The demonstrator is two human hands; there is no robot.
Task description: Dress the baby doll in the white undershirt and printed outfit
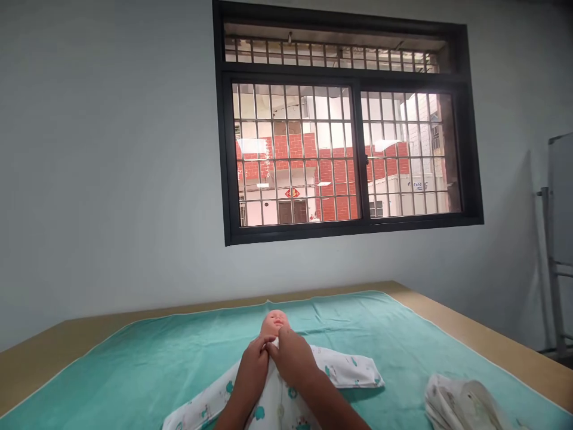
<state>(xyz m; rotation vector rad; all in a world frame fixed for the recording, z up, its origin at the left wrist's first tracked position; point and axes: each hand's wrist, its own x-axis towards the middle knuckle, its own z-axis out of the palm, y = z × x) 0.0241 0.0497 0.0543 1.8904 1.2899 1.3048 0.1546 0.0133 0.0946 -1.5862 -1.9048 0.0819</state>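
A baby doll lies on its back, its head pointing toward the wall. Over its body is a white baby garment with teal prints, its two sleeves spread out to the sides. Just below the doll's chin, my left hand and my right hand meet at the neckline. Both have their fingers closed in a pinch on the garment's front. The exact bit of cloth between the fingertips is hidden by the hands.
A teal blanket with a pale edge covers most of the wooden table. At the lower right lies a crumpled pale cloth. Behind the table is a wall with a barred window. A metal-framed stand is at the far right.
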